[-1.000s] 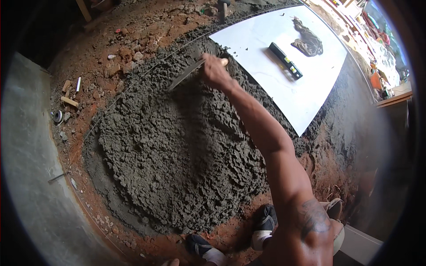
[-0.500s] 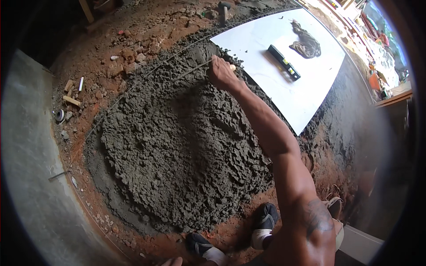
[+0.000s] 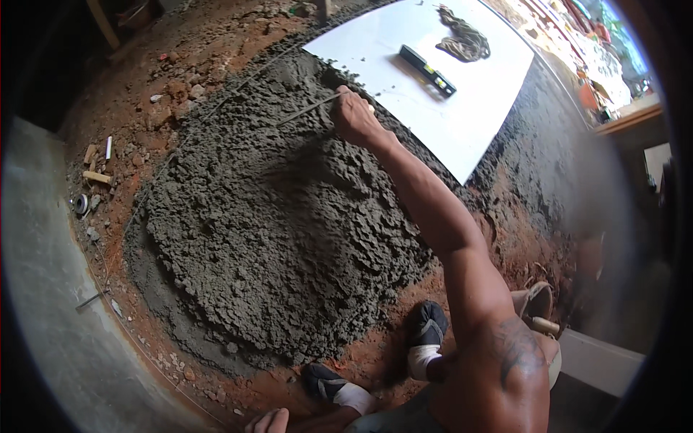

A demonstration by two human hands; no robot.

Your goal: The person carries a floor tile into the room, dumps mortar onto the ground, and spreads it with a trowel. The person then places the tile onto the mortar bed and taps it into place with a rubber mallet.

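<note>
Stretched far forward, my right hand (image 3: 356, 119) is closed round the pale handle of a trowel (image 3: 310, 110). The thin blade shows nearly edge-on and points left over the wet grey mortar (image 3: 253, 224). This rough mortar bed spreads wide in front of me, with a shadowed hollow near its middle. Just right of the hand lies a large white tile (image 3: 462, 130), its near-left edge along the mortar. On the tile rest a black spirit level (image 3: 427, 71) and a bundle of cord (image 3: 463, 36). At the lower edge, my left hand (image 3: 267, 421) shows only some loose fingers, holding nothing visible.
A grey wall (image 3: 43, 252) runs down the left. Beside it lie wood scraps (image 3: 96, 176), a tape roll (image 3: 80, 204) and a metal rod (image 3: 92, 299). A taut line (image 3: 216, 108) crosses the far-left mortar edge. A bucket (image 3: 534, 299) stands behind my right arm.
The view has shifted, so the tile and mortar sit farther up and left in the picture. My right hand keeps its hold on the trowel, and more of my left hand shows.
</note>
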